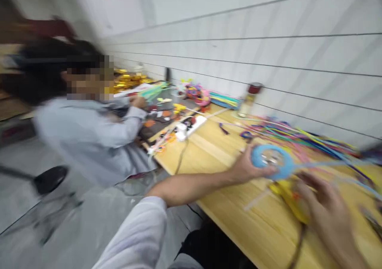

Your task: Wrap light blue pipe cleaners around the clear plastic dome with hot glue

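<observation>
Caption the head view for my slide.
Left hand grips a round blue piece over a pale wooden table; right hand near a yellow corded tool.

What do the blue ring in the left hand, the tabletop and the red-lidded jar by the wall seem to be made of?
Blue ring: possibly matte chenille or yarn; it looks fuzzy, but motion blur hides any fibres.
Tabletop: wood or wood-look laminate, smooth, judging by its pale, grain-like streaks.
Jar: glass or clear plastic, likely glossy; its body looks see-through.
</observation>
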`<state>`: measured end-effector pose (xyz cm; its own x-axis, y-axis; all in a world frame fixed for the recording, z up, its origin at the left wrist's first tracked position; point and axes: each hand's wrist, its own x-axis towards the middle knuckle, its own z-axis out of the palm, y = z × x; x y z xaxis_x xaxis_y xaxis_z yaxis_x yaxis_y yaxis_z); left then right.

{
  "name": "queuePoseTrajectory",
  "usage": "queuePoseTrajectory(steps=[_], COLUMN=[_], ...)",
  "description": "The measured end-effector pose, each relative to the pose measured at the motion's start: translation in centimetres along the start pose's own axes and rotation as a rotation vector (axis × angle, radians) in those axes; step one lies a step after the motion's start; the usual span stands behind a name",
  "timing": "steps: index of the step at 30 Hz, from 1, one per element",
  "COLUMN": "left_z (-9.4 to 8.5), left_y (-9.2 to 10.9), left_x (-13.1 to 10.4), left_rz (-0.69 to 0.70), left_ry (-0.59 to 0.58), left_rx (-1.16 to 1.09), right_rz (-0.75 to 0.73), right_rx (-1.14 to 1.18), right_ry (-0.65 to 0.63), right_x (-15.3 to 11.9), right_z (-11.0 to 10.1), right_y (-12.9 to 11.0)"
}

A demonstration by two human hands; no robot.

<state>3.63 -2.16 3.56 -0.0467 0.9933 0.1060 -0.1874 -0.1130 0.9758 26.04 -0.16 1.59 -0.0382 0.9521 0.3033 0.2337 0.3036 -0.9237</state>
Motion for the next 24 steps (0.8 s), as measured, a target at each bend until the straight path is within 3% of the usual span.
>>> queuePoseTrajectory(steps=[1,4,8,16,20,24], left_z=[0.1,0.0,0.1,0.4,0.3,0.1], left_y=[-0.1,-0.4,-0.8,-1.3,-1.3,-1.3], left_x=[-0.1,0.4,0.3,-0.1,0.1,0.4], left_rz=[0.032,0.076,0.108,0.078,0.063,0.051], left_ry=[0.008,-0.028,-0.085,-0.170,-0.200,-0.233], left_rx=[-0.004,0.021,0.077,0.100,0.125,0.158], right_rz=[0.062,-0.050,-0.165,-0.210,-0.163,-0.008], right_rx=[-0.035,-0.059,-0.139,-0.155,-0.133,0.014], right_ry=[0.030,0.065,0.060,-0.011,-0.051,-0.119], right_x=[-0.7,-1.1,-1.0,-1.5,-1.3,-1.0], right_z=[0.0,1.0,1.4,0.9,0.6,0.4], right_y=[-1.0,-2.7,-3.0,-3.3,-3.3,-3.4])
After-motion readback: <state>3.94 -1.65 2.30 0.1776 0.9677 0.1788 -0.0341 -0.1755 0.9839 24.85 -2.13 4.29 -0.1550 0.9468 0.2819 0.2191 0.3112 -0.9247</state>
